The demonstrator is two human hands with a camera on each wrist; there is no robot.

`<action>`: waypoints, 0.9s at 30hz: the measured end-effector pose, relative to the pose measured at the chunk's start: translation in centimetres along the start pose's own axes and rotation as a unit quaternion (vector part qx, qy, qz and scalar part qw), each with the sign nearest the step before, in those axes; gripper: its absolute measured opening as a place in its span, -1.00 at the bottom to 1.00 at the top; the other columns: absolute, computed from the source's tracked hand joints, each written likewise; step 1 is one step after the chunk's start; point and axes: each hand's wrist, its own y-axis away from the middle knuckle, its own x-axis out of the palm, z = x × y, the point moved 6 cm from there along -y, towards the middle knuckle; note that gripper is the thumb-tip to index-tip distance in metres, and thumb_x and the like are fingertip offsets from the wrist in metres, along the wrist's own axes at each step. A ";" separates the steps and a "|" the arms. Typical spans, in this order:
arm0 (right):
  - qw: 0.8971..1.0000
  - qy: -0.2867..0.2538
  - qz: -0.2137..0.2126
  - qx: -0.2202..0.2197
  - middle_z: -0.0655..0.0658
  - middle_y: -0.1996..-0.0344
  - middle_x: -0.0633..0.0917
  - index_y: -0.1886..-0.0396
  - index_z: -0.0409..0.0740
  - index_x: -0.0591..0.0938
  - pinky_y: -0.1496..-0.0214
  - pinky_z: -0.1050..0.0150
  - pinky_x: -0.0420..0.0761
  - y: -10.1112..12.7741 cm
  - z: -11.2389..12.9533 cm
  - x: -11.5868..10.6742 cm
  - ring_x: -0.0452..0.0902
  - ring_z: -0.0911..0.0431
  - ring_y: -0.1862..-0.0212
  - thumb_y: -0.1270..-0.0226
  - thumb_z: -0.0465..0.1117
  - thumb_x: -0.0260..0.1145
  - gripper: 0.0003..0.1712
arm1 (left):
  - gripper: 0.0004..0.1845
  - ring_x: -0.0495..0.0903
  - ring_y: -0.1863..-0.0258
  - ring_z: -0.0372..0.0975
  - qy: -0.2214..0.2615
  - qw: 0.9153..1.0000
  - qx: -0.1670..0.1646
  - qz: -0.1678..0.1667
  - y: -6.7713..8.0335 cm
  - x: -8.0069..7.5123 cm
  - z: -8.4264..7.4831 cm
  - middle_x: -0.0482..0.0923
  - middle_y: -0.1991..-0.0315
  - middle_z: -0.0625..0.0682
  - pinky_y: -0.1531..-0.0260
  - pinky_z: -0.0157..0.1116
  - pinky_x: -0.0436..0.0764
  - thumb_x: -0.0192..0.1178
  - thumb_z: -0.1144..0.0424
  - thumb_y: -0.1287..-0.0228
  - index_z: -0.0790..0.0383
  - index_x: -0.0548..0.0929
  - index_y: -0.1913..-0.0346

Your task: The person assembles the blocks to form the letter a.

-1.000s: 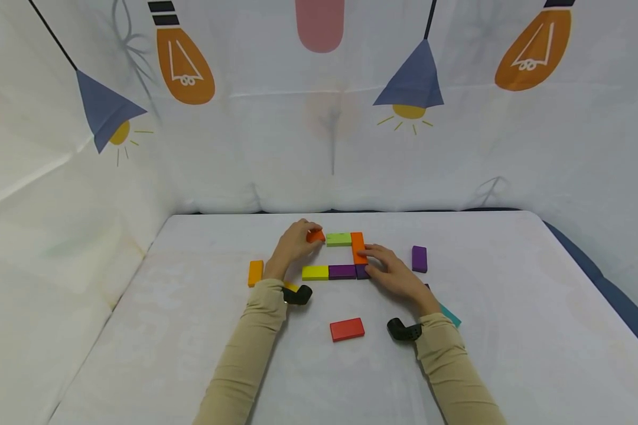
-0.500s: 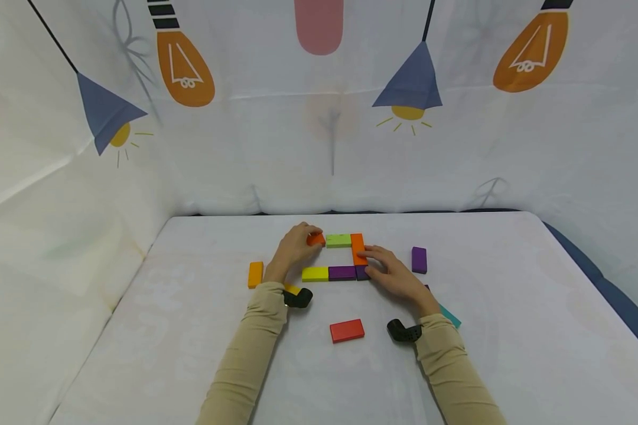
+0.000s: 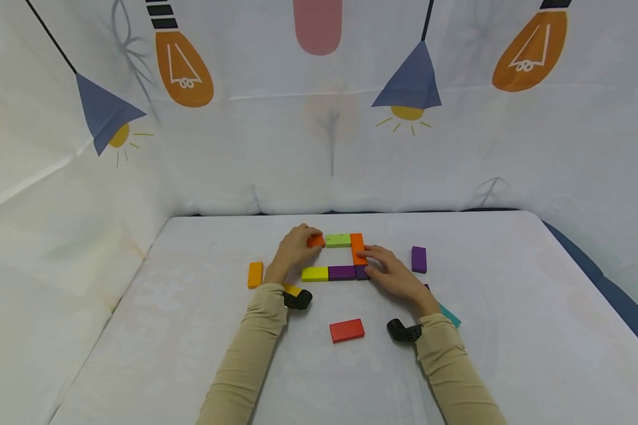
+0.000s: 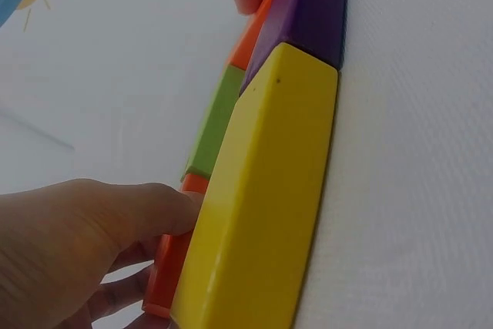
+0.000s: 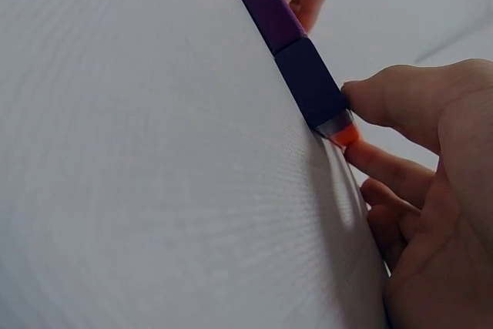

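A small orange block sits at the far left corner of a block frame on the desk, pinched by the left hand beside the green block. The right hand rests with fingers lightly bent against the upright orange block and the dark purple block.

Left hand fingers against orange block beside yellow block, green block beyond.

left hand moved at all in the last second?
No. In the head view the left hand keeps the same spot beside the light green block, fingers on the small orange block; slight frame drift is the camera's.
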 end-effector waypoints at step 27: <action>1.000 0.000 0.005 0.009 -0.05 -0.33 0.17 -0.20 0.09 0.35 -0.31 -0.16 -0.02 -0.1 0.1 0.3 -0.09 -0.05 -0.39 -0.31 -0.03 0.05 -0.54 | -0.63 0.42 0.14 -0.15 -0.003 1.000 0.007 -0.005 -0.1 0.3 0.3 0.46 0.09 0.02 0.09 -0.20 0.44 0.17 0.14 -0.10 0.04 0.54 -0.02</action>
